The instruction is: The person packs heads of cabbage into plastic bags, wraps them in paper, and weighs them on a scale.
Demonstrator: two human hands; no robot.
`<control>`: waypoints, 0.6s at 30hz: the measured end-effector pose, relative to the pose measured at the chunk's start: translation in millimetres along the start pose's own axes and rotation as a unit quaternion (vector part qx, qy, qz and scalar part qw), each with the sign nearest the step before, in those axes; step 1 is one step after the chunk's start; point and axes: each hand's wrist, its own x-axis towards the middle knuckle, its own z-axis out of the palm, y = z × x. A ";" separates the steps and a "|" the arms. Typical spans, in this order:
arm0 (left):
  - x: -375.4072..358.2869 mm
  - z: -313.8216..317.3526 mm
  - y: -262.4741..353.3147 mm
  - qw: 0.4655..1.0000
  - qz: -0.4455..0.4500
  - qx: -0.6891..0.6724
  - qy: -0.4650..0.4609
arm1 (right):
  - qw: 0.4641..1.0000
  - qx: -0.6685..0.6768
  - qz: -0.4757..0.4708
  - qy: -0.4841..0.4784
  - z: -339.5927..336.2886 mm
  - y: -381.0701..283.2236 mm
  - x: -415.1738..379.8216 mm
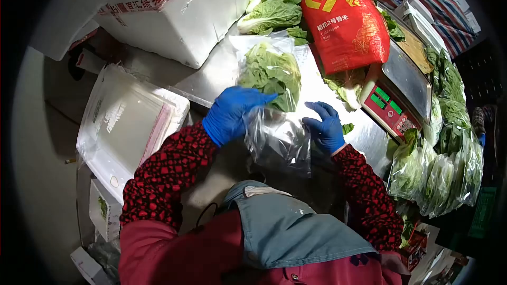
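A clear plastic bag [280,142] with a leafy green vegetable [270,71] in its far part lies at the near edge of the metal table. My left hand [232,113], in a blue glove, is on the bag's left side, its fingers bent together over the plastic beside the leaves. At the bag's right side is my right hand [325,125], also blue-gloved, with fingers curved and apart. The open end of the bag hangs toward my body between the two hands.
A white foam box [179,16] stands at the upper left, foam lids [127,121] below it. Beyond the bag are loose leafy vegetables [272,15] and a red rice sack [346,29]. A scale [388,108] is on the right, beside several bagged greens [438,179].
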 end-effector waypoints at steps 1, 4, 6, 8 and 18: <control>20.1 -15.2 19.7 0.999 0.026 -0.019 0.022 | 0.999 0.045 -0.002 0.027 1.9 5.2 15.7; 81.9 -73.0 43.6 0.991 0.075 -0.061 0.091 | 0.922 0.300 0.047 0.240 -25.3 17.6 85.6; 124.6 -121.3 56.9 0.980 0.102 -0.124 0.119 | 0.905 0.293 0.129 0.280 -81.9 30.5 133.6; 145.8 -138.7 62.2 0.978 0.039 -0.125 0.163 | 0.872 0.362 0.081 0.320 -119.3 6.9 177.5; 166.4 -159.6 73.9 0.958 0.013 -0.287 0.003 | 0.784 0.581 0.142 0.169 -165.7 14.7 181.3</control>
